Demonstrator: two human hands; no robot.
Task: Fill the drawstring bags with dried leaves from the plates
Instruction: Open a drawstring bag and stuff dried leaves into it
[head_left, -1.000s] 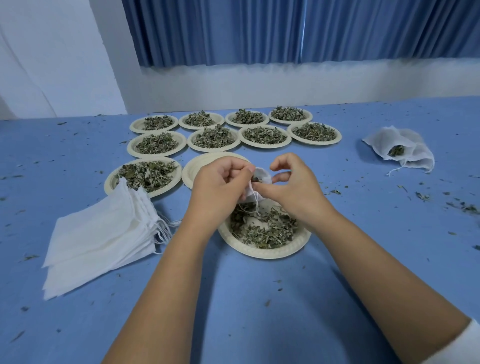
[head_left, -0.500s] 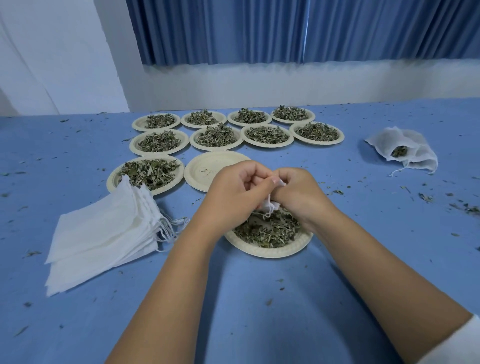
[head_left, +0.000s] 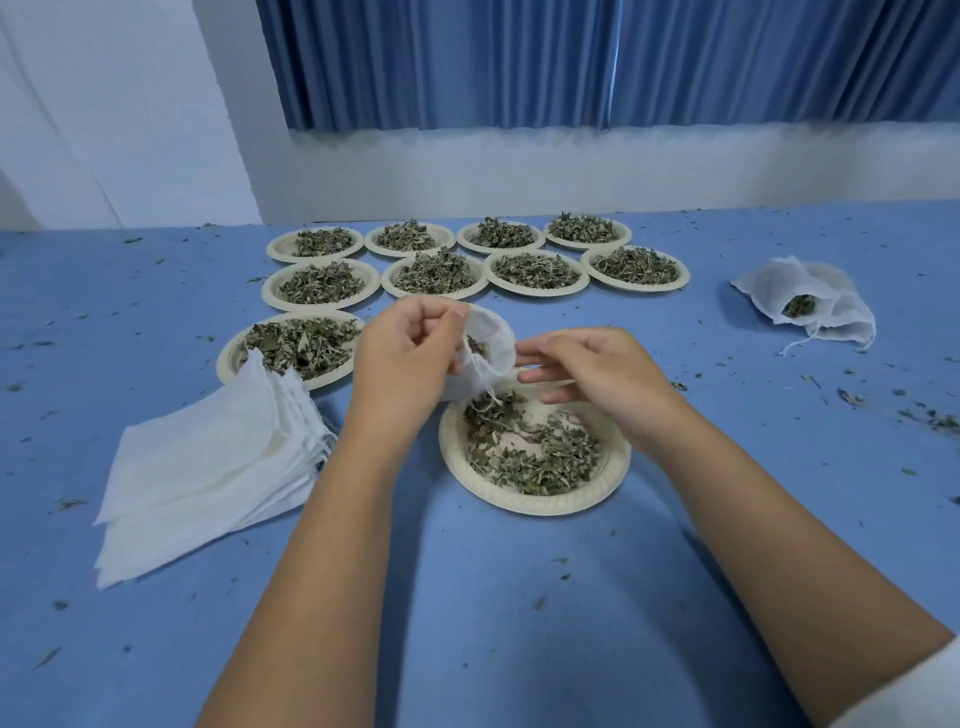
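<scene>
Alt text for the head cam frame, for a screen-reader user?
The left hand holds a small white bag above a plate of dried leaves on a blue table; the open right hand is beside it. More plates of leaves sit behind, flat empty bags are stacked left, filled bags lie far right.

Workroom, blue table (head_left: 519, 623), leaf plates (head_left: 535, 292) in rows, blue curtain (head_left: 571, 62)

Lower part of bag (head_left: 493, 343) hidden behind left hand (head_left: 410, 353). Near plate (head_left: 519, 503) far rim hidden behind bag, right hand (head_left: 597, 374). 2 forearms (head_left: 332, 571) cut off by bottom edge. Pile of filled bags (head_left: 810, 306): count unclear.
</scene>
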